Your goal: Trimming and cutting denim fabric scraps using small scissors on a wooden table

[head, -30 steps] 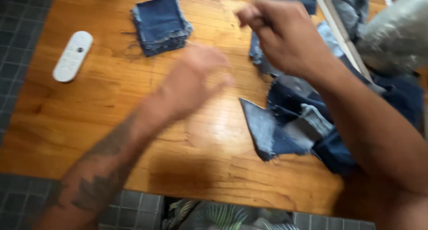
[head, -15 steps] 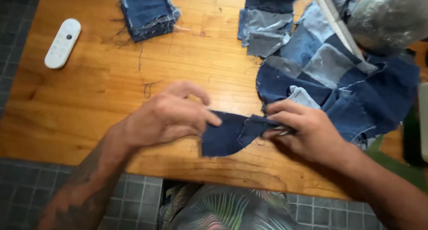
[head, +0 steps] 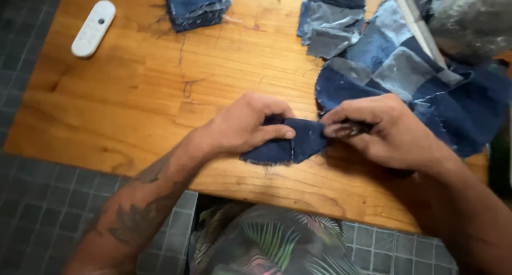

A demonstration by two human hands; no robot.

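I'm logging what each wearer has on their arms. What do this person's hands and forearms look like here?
Both arms are bare, with no sleeves, gloves, watch or rings in view. The left forearm carries dark tattoos, one leaf-like, running toward the wrist; the left hand itself looks unmarked. The right hand and right forearm show no markings that I can make out.

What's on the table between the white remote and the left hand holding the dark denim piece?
Head view: only bare wooden table lies between the white remote and the left hand.
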